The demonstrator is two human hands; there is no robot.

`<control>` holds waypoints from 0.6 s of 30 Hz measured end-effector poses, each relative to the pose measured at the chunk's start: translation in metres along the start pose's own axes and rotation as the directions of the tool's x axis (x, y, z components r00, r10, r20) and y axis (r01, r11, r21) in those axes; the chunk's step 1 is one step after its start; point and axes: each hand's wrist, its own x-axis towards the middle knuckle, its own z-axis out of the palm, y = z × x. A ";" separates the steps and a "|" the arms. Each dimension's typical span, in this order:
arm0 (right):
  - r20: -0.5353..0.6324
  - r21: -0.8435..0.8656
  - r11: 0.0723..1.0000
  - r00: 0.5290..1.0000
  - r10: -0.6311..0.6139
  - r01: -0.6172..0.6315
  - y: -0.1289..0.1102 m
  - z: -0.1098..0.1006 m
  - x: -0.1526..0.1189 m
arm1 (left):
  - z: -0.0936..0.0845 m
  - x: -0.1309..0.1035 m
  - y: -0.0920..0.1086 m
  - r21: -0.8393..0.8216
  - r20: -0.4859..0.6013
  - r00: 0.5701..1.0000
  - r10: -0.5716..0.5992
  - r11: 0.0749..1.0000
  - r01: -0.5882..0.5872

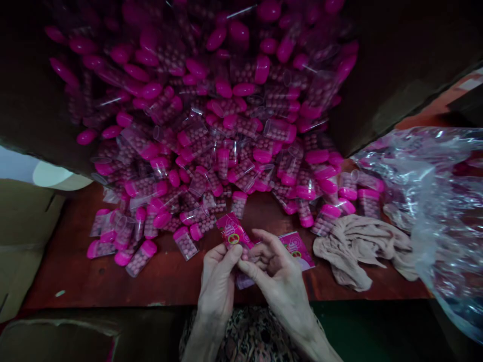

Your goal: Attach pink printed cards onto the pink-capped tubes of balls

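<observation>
Near the front edge of the table, my left hand [220, 279] pinches a pink printed label [233, 229] between thumb and fingers. My right hand [277, 266] curls in from the other side, its thumb and fingertips closed on a small clear candy container with pink balls, largely hidden behind the fingers. The label lies against this container; whether it wraps all round cannot be seen. Just right of my right hand, more pink printed labels [297, 249] lie flat on the table. A pink-capped candy container [185, 243] rests a little beyond my left hand.
A big heap of pink-capped containers [234, 125] spills from a dark box [400, 65] onto the red-brown table [169, 286]. To the right lie a crumpled beige cloth [350, 246] and a large clear plastic bag [433, 216]. Cardboard [26, 226] stands at the left.
</observation>
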 end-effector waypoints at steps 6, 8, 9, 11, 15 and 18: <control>0.056 0.060 0.998 0.998 -0.011 0.007 0.002 -0.004 0.008 | -0.004 -0.004 -0.001 0.011 0.059 0.998 -0.030 1.000 0.030; 0.062 0.049 0.998 0.998 -0.030 0.027 0.000 -0.006 0.009 | -0.004 -0.006 -0.001 0.047 0.057 0.998 -0.012 0.999 0.009; 0.061 0.041 0.998 0.997 -0.040 0.038 -0.001 -0.008 0.009 | -0.005 -0.008 0.000 0.070 0.061 0.998 -0.002 0.998 -0.003; 0.050 0.013 0.997 0.996 -0.071 0.071 -0.002 -0.011 0.008 | -0.005 -0.011 0.001 0.116 0.083 0.997 0.007 0.993 -0.017; 0.040 -0.107 0.971 0.976 -0.212 0.215 -0.001 -0.014 0.007 | -0.008 -0.015 0.003 0.181 0.101 0.995 -0.015 0.984 -0.003; 0.023 -0.198 0.924 0.944 -0.329 0.327 -0.004 -0.015 0.008 | -0.009 -0.015 0.005 0.199 0.100 0.995 -0.018 0.980 -0.002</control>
